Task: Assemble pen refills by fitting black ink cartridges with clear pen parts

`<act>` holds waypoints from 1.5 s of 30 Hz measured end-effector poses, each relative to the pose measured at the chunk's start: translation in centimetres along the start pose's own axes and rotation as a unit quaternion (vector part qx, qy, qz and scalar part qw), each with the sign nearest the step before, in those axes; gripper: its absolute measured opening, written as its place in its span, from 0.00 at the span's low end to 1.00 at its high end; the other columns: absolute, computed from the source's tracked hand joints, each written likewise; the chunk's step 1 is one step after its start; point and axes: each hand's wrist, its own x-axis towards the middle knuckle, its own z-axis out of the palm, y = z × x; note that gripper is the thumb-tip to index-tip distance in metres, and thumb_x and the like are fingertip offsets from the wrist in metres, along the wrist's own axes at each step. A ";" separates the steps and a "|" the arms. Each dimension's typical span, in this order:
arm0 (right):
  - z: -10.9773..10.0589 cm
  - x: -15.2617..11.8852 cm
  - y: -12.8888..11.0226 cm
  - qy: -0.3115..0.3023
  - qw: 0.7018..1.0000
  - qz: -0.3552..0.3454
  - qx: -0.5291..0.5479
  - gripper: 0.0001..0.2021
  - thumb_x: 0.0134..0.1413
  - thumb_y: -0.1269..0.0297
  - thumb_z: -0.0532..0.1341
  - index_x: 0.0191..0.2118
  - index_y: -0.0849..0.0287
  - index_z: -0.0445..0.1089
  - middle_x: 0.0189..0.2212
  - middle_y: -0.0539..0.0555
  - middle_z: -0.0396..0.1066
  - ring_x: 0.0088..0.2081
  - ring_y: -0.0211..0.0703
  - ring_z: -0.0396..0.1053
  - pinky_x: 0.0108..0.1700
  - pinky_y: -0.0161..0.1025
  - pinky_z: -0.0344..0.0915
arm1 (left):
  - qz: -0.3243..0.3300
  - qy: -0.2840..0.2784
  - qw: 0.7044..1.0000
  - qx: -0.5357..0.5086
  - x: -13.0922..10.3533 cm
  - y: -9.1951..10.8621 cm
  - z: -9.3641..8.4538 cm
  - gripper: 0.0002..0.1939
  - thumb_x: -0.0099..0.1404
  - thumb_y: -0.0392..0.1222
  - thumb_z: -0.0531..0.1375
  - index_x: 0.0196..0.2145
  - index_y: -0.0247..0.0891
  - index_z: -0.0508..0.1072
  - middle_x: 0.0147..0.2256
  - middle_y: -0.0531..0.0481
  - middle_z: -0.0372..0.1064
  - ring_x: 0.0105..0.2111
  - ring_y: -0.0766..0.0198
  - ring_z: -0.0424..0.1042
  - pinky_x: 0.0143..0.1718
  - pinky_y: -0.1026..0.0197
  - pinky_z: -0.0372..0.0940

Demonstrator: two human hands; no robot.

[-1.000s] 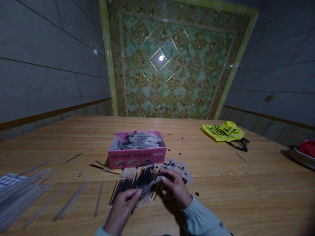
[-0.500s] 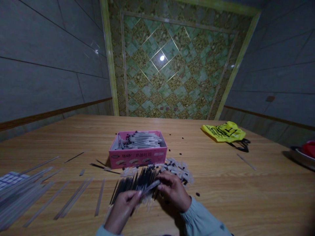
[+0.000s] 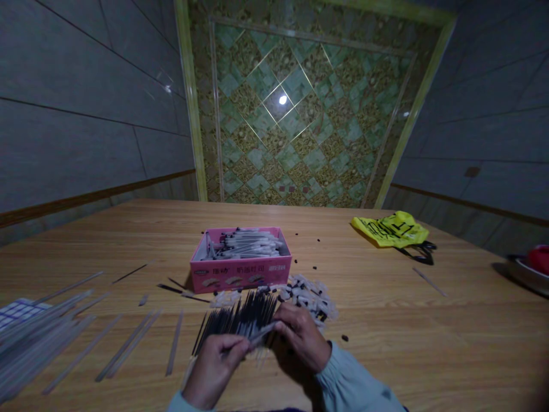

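Note:
My left hand (image 3: 218,361) pinches one end of a slim, pale translucent stick (image 3: 262,332), shaped like a pen refill. At its other end, my right hand (image 3: 302,335) closes thumb and fingers around the tip, so that end is hidden. Under and behind the stick lies a dense row of thin black sticks (image 3: 240,315) with pale lower ends. Just beyond my right hand is a heap of small clear and black caps (image 3: 311,294). A pink box (image 3: 241,274) filled with pale sticks with dark ends stands behind the row.
Long translucent strips (image 3: 47,343) lie spread on the wooden table (image 3: 343,383) at left, partly over a checked cloth (image 3: 21,313). A yellow bag (image 3: 390,230) with black straps lies at the far right. A bowl with something red (image 3: 538,260) sits at the right edge.
The right hand has lowered slightly and its fingers have closed further over the end of the stick. The stick is tilted a little flatter; the left hand barely shifted.

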 end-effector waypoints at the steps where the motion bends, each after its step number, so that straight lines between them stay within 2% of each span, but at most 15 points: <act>1: 0.1 0.0 0.1 0.000 1.000 0.014 0.006 0.23 0.62 0.50 0.47 0.28 0.62 0.69 0.26 0.53 0.65 0.30 0.40 0.63 0.34 0.35 0.57 | 0.012 0.007 1.000 0.011 -0.1 0.3 0.0 0.20 0.58 0.52 0.55 0.21 0.35 0.77 0.20 0.48 0.70 0.26 0.59 0.66 0.27 0.63 0.58; 7: 1.1 -0.3 0.6 0.020 0.987 0.140 0.076 0.25 0.57 0.47 0.51 0.17 0.60 0.54 0.17 0.46 0.51 0.22 0.34 0.50 0.25 0.33 0.47 | 0.058 0.055 0.993 0.084 -0.5 0.7 0.0 0.15 0.59 0.47 0.55 0.25 0.40 0.79 0.25 0.47 0.74 0.27 0.59 0.70 0.29 0.63 0.62; 12: 1.4 -0.4 0.1 0.007 0.948 0.249 0.196 0.22 0.55 0.50 0.53 0.17 0.59 0.54 0.14 0.44 0.46 0.18 0.32 0.44 0.22 0.33 0.41 | 0.100 0.067 0.976 0.183 -0.7 0.2 0.2 0.14 0.62 0.44 0.53 0.29 0.43 0.79 0.25 0.48 0.72 0.27 0.61 0.71 0.27 0.64 0.61; 17: 1.5 -0.1 0.1 0.023 0.947 0.262 0.185 0.21 0.54 0.51 0.53 0.18 0.58 0.54 0.14 0.44 0.47 0.18 0.32 0.46 0.21 0.33 0.41 | 0.117 0.071 0.971 0.198 -0.3 0.1 0.2 0.15 0.63 0.45 0.52 0.28 0.44 0.78 0.26 0.50 0.73 0.28 0.61 0.71 0.29 0.63 0.62; 19: 1.4 0.0 0.4 0.055 0.950 0.260 0.165 0.21 0.54 0.51 0.54 0.17 0.58 0.53 0.15 0.44 0.47 0.19 0.32 0.47 0.22 0.33 0.43 | 0.122 0.100 0.967 0.201 0.0 -0.3 -0.4 0.17 0.64 0.45 0.50 0.29 0.43 0.78 0.29 0.48 0.74 0.33 0.59 0.72 0.35 0.62 0.63; 21: 1.2 0.0 0.8 0.123 0.948 0.250 0.155 0.21 0.53 0.52 0.55 0.17 0.59 0.53 0.16 0.44 0.48 0.20 0.33 0.48 0.23 0.32 0.45 | 0.117 0.194 0.948 0.223 0.3 -1.0 -1.3 0.17 0.65 0.45 0.49 0.37 0.41 0.77 0.36 0.46 0.74 0.41 0.57 0.70 0.44 0.59 0.61; 24: 0.7 0.0 1.1 0.218 0.926 0.247 0.184 0.20 0.54 0.52 0.55 0.19 0.59 0.56 0.16 0.45 0.51 0.20 0.33 0.51 0.22 0.31 0.48 | 0.025 0.333 0.880 0.337 0.3 -2.1 -3.0 0.18 0.63 0.44 0.49 0.46 0.37 0.72 0.45 0.40 0.69 0.47 0.52 0.65 0.49 0.53 0.58; 25: 0.6 0.0 1.1 0.234 0.916 0.252 0.204 0.20 0.54 0.51 0.55 0.19 0.59 0.57 0.16 0.45 0.52 0.19 0.32 0.51 0.21 0.31 0.49 | -0.021 0.354 0.855 0.378 0.2 -2.5 -3.5 0.19 0.62 0.42 0.49 0.48 0.36 0.71 0.47 0.38 0.66 0.49 0.49 0.63 0.49 0.51 0.58; 27: 0.5 0.1 1.0 0.252 0.897 0.263 0.249 0.19 0.54 0.50 0.56 0.21 0.59 0.59 0.15 0.44 0.55 0.16 0.32 0.51 0.18 0.31 0.49 | -0.108 0.356 0.820 0.435 0.0 -3.1 -4.2 0.21 0.60 0.39 0.50 0.50 0.35 0.69 0.50 0.34 0.62 0.50 0.45 0.61 0.46 0.49 0.59; 28: 0.4 0.2 0.9 0.264 0.889 0.263 0.268 0.18 0.53 0.50 0.57 0.22 0.60 0.61 0.16 0.45 0.56 0.16 0.31 0.52 0.17 0.31 0.50 | -0.145 0.341 0.814 0.447 -0.1 -3.3 -4.4 0.21 0.60 0.38 0.49 0.50 0.34 0.68 0.49 0.33 0.62 0.50 0.44 0.62 0.44 0.49 0.60; 32: -0.3 0.9 0.4 0.315 0.862 0.244 0.313 0.14 0.49 0.53 0.62 0.29 0.62 0.68 0.19 0.47 0.62 0.18 0.32 0.57 0.19 0.31 0.57 | -0.237 0.265 0.831 0.427 -0.2 -3.8 -4.8 0.23 0.61 0.35 0.44 0.52 0.34 0.66 0.42 0.33 0.66 0.41 0.46 0.69 0.37 0.52 0.61; 35: -1.2 2.2 0.3 0.344 0.847 0.233 0.332 0.14 0.46 0.54 0.64 0.30 0.63 0.70 0.19 0.47 0.64 0.19 0.32 0.60 0.21 0.30 0.61 | -0.250 0.234 0.846 0.409 0.0 -3.9 -5.0 0.23 0.61 0.33 0.43 0.53 0.32 0.63 0.37 0.35 0.68 0.37 0.48 0.71 0.36 0.53 0.61; 37: -1.7 3.6 0.5 0.350 0.837 0.235 0.349 0.15 0.43 0.54 0.66 0.29 0.63 0.71 0.19 0.47 0.65 0.20 0.32 0.61 0.21 0.30 0.63 | -0.245 0.241 0.853 0.392 0.1 -3.8 -5.0 0.23 0.61 0.33 0.44 0.54 0.30 0.61 0.37 0.34 0.69 0.38 0.48 0.71 0.37 0.53 0.61; 40: -2.2 6.4 1.3 0.336 0.832 0.242 0.370 0.16 0.39 0.54 0.67 0.29 0.64 0.70 0.20 0.47 0.67 0.19 0.31 0.62 0.20 0.29 0.64 | -0.177 0.284 0.868 0.368 0.3 -3.6 -4.9 0.22 0.63 0.35 0.44 0.53 0.27 0.62 0.40 0.33 0.68 0.40 0.49 0.70 0.39 0.54 0.62; 45: -1.7 12.1 2.9 0.307 0.835 0.250 0.381 0.15 0.40 0.56 0.68 0.26 0.64 0.68 0.18 0.48 0.66 0.18 0.31 0.62 0.19 0.29 0.66 | -0.015 0.332 0.899 0.284 0.4 -2.9 -4.0 0.18 0.65 0.42 0.45 0.45 0.33 0.68 0.41 0.38 0.66 0.39 0.54 0.69 0.40 0.57 0.62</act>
